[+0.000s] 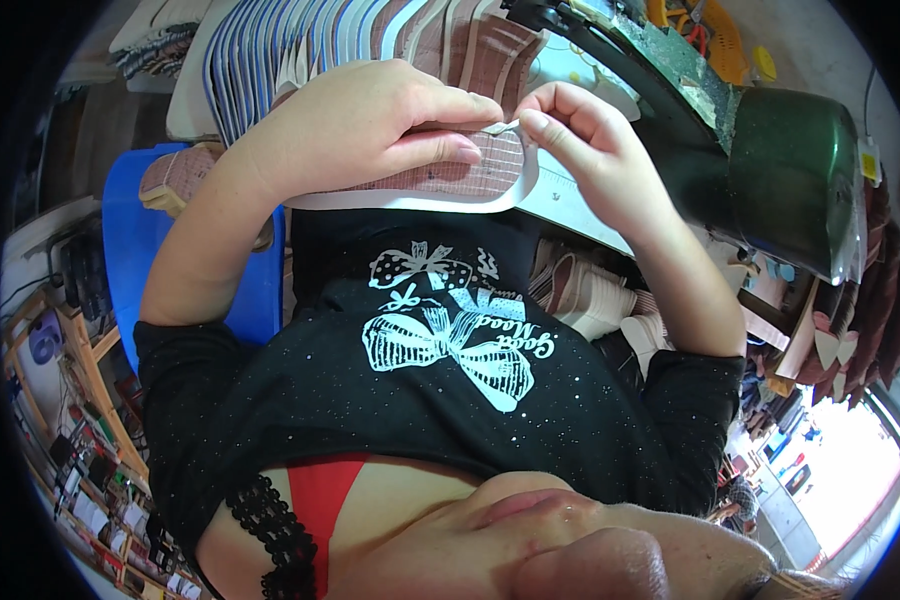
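Note:
A slipper sole (425,178) with a reddish-brown checked top and a white edging strip (410,201) round its rim lies level in front of my body. My left hand (380,115) is closed over it, its fingers at the far edge and its thumb on the checked face near the rounded right end. At that end my right hand (585,130) pinches a bit of the white edging between thumb and curled forefinger. The two hands' fingertips are almost touching there. My left palm hides the sole's left part.
Behind my hands, a long row of similar soles (270,45) stands packed on the white table. A dark green sewing machine (795,170) is at the right. On the left is a blue plastic bin or seat (125,250). More pale pieces (580,285) lie piled below the table's right side.

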The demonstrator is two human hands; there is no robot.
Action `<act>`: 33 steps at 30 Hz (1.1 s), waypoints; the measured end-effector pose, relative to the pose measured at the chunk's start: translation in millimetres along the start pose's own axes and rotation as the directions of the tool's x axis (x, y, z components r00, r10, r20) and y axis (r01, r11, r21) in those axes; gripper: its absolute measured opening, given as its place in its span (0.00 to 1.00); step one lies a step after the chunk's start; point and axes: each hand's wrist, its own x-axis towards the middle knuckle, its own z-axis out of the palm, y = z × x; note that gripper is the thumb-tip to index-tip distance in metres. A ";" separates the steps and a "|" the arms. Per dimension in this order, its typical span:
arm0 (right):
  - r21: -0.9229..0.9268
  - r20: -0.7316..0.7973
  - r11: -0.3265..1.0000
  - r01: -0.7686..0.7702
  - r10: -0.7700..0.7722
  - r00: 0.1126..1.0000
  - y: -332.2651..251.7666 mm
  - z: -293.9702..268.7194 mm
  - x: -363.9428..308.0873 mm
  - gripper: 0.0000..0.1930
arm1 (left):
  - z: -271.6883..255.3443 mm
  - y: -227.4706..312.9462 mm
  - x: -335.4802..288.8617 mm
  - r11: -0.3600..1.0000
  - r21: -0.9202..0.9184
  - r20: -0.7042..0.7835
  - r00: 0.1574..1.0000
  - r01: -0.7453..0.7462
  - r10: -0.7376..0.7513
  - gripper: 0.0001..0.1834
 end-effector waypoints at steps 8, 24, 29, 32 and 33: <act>-0.742 0.096 0.529 0.412 -0.525 0.846 -15.0 -0.2 1.6 0.04 | -13.7 -15.7 9.9 0.992 0.084 0.016 0.995 -0.099 0.098 0.16; 0.631 -0.473 0.726 0.271 0.083 0.877 34.2 44.8 41.9 0.15 | -79.5 -42.0 103.5 0.897 0.318 0.080 0.952 -0.306 0.297 0.18; 0.539 -0.570 0.731 0.417 -0.048 0.820 22.6 52.6 70.1 0.21 | -113.1 -53.0 148.8 0.952 0.246 0.350 0.933 -0.182 0.088 0.21; 0.523 -0.605 0.724 0.449 -0.055 0.794 15.4 47.5 81.2 0.23 | -127.7 -64.1 181.9 0.998 -0.019 0.561 0.825 -0.060 0.061 0.19; 0.528 -0.612 0.719 0.451 -0.046 0.789 13.5 44.3 84.0 0.24 | -118.5 -66.9 191.7 0.999 -0.006 0.547 0.836 -0.053 0.048 0.19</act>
